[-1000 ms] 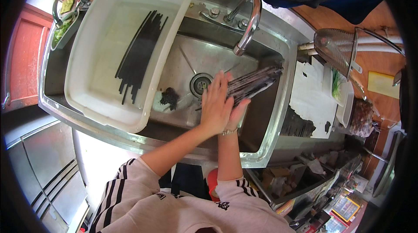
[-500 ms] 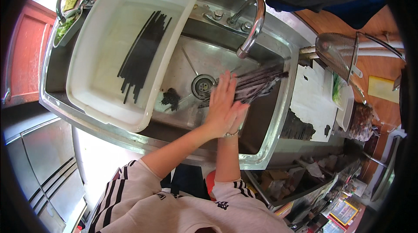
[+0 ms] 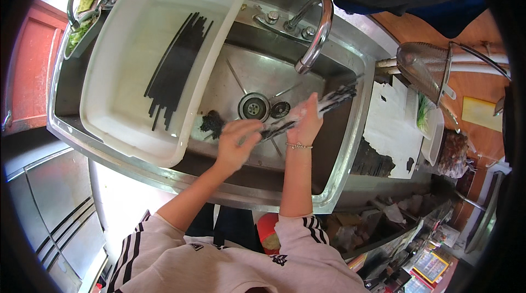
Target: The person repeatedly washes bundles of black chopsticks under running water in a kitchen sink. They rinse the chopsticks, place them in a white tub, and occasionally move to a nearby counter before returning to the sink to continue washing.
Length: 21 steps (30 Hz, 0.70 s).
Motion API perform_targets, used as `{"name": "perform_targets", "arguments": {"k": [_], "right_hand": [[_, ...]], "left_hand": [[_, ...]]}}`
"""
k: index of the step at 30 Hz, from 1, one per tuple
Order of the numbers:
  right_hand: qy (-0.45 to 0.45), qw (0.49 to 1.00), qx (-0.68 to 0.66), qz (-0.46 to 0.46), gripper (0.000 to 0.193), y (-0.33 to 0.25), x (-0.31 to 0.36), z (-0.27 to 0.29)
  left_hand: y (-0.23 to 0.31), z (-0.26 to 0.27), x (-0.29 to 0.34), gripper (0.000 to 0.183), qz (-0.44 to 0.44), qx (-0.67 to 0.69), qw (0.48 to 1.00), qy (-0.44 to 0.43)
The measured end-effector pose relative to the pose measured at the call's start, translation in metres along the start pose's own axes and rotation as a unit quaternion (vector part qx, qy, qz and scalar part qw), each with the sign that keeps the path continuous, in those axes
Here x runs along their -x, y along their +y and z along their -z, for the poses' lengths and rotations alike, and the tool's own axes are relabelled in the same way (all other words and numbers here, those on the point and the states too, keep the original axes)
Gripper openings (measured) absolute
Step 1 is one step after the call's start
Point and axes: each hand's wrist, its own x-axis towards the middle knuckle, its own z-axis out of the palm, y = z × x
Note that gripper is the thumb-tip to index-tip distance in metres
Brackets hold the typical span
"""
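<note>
A bundle of black chopsticks (image 3: 337, 99), streaked with white suds, lies slantwise above the sink basin. My right hand (image 3: 307, 123) is closed around its middle, with the far ends sticking out to the upper right. At the lower left end of the bundle is my left hand (image 3: 236, 142), its fingers curved and the thumb apart, cupped against the tips. More black chopsticks (image 3: 179, 71) rest side by side in shallow water in a large white plastic tub (image 3: 137, 153). A dark clump like a scrubber (image 3: 212, 123) sits on the basin floor beside my left hand.
A chrome faucet (image 3: 327, 27) arches over the steel sink (image 3: 263, 68), whose drain (image 3: 253, 107) shows near my hands. To the right are a wire strainer (image 3: 422, 57), a white board (image 3: 392, 128) with a ragged dark patch, and a white container with green stalks (image 3: 423, 115).
My hands were pressed flat together over spread chopsticks. Now they are apart: the right has closed round the gathered bundle, and the left has moved to its lower left end.
</note>
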Motion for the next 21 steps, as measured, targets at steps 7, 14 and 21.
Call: {"name": "perform_targets", "arguments": {"k": [7,14,21], "right_hand": [[0.025,0.995,0.09,-0.023,0.023,0.06,0.041,-0.025],[-0.233,0.972,0.015,0.006,0.067,0.037,0.055,-0.027],[-0.24,0.97,-0.021,-0.008,0.088,0.01,0.069,-0.019]], "left_hand": [[-0.015,-0.03,-0.036,0.042,0.089,0.242,0.965,0.053],[0.023,-0.041,-0.054,0.058,-0.064,-0.012,0.996,0.064],[0.038,-0.046,-0.049,0.061,-0.133,-0.15,0.979,0.043]]}}
